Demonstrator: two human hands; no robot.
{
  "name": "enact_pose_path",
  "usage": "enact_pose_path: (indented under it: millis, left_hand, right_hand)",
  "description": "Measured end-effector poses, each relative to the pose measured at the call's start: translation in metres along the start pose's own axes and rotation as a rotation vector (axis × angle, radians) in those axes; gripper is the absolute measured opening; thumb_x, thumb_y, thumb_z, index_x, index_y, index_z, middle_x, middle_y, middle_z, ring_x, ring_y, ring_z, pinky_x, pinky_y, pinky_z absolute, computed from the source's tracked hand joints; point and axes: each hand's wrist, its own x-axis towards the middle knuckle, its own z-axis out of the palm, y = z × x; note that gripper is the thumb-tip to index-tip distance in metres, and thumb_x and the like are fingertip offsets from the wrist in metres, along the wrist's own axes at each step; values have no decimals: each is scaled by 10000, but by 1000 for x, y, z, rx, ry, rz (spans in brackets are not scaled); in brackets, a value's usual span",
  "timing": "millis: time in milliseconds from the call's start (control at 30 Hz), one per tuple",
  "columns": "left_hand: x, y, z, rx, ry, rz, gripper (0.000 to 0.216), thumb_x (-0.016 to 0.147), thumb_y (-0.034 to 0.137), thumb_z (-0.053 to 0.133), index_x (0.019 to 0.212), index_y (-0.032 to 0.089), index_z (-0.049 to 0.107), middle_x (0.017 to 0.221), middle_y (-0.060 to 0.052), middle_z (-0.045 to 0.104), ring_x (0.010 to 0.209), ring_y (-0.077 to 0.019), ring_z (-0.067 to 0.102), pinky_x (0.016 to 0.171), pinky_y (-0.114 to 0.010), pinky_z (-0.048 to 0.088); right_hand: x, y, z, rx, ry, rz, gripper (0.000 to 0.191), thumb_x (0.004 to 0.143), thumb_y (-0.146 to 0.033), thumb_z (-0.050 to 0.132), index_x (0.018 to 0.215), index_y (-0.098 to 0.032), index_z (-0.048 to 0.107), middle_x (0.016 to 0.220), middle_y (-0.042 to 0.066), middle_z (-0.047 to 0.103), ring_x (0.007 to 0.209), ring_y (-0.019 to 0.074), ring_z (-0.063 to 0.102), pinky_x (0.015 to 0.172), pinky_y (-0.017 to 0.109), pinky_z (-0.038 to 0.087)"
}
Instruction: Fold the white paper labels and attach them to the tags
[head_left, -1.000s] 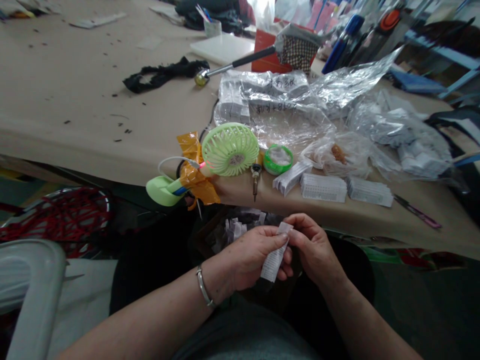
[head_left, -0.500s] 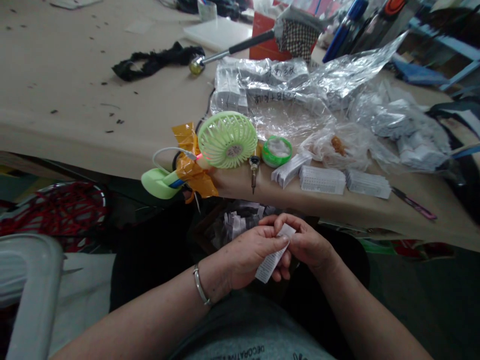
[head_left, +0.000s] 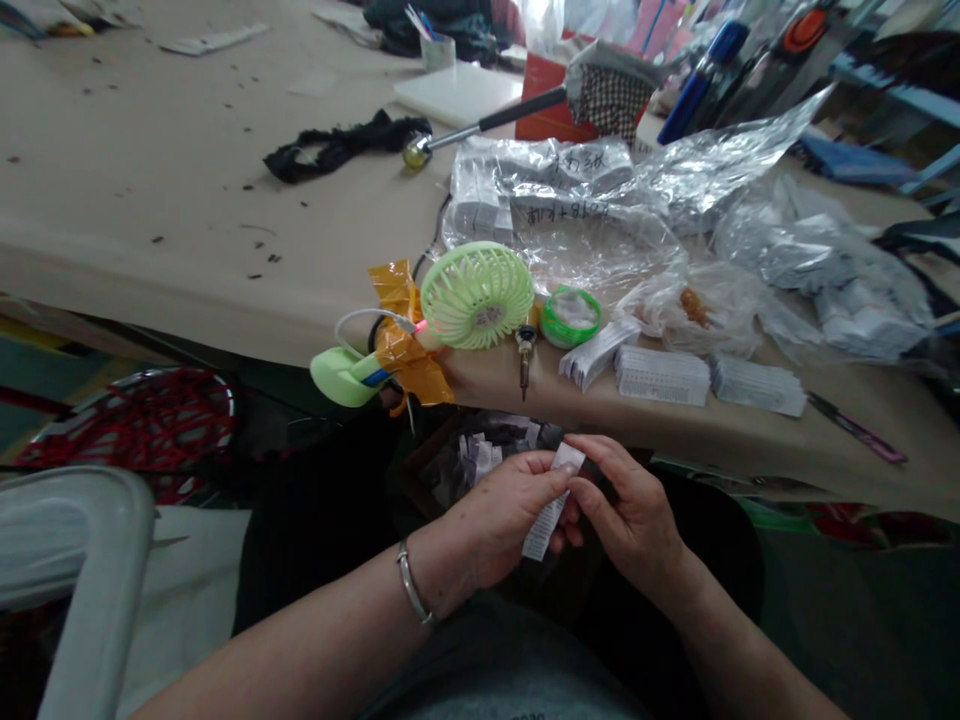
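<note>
1. The left hand (head_left: 501, 515) and the right hand (head_left: 637, 512) meet low over the lap. Both grips are closed on one white label strip (head_left: 548, 512), with thumbs and forefingers pinched together at its upper end.
2. The strip hangs tilted. Its top sits between the two grips and its lower end dangles free below the left grip, touching nothing but fingers. It carries print too small to read.
3. As I judge it, the step in hand is fine work on the top end of this single strip, either a fold or a peel. The fingers hide which.
4. Just beyond the grip, a loose heap of strips (head_left: 484, 458) lies in the lap. Farther beyond it, at the near edge of the worktop (head_left: 187, 200), sit neat label stacks (head_left: 661, 372). A green fan (head_left: 476, 295) and a green ring (head_left: 571, 315) stand beyond and to the left of the grip.
5. A metal bracelet (head_left: 411, 582) circles the left wrist, well behind the grip.
6. The next move, by my reading, calls for a light and even pinch. One grip has to steady the paper while the other shifts along it, because a strip this thin would crease or slip under a hard squeeze.
</note>
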Motion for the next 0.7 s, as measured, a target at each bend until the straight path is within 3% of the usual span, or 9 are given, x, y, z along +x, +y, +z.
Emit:
enact_pose_path:
  millis: [167, 367, 467, 600, 700]
  left_hand:
    - [-1, 1, -1, -1, -12, -6, 214, 756, 343, 647, 745, 142, 574, 562, 15, 537, 463, -83, 526, 423, -174, 335]
    - [0, 0, -2, -1, 1, 11, 211, 761, 346, 634, 745, 144, 575, 571, 18, 535, 468, -80, 520, 420, -174, 337]
    - [-1, 0, -3, 6, 4, 25, 204, 784, 340, 606, 729, 149, 559, 567, 25, 515, 467, -79, 510, 423, -175, 335]
    - [-4, 0, -2, 85, 52, 98, 246, 823, 369, 550, 709, 151, 548, 569, 15, 514, 471, -81, 494, 431, -179, 325]
    - [-4, -1, -2, 157, 75, 169, 278, 846, 366, 511, 665, 155, 531, 549, 11, 501, 470, -82, 468, 444, -187, 324]
  right_hand:
    - [0, -1, 3, -15, 49, 34, 359, 872, -244, 520, 1230, -210, 536, 1105, 97, 659, 1004, 221, 642, 881, 372, 529]
    - [-2, 1, 6, 104, 16, 90, 327, 869, -244, 531, 1194, -225, 568, 1066, 74, 667, 952, 199, 654, 843, 337, 536]
    - [-1, 4, 9, 299, 55, 255, 363, 862, -273, 557, 1223, -234, 534, 1024, 56, 667, 859, 169, 663, 765, 299, 549]
    - [5, 6, 14, 717, -6, 505, 159, 825, -315, 618, 930, -195, 613, 740, -4, 654, 595, 112, 620, 562, 225, 527]
    - [12, 6, 18, 903, -67, 608, 161, 812, -331, 629, 807, -176, 587, 589, -32, 607, 441, 101, 553, 435, 221, 480]
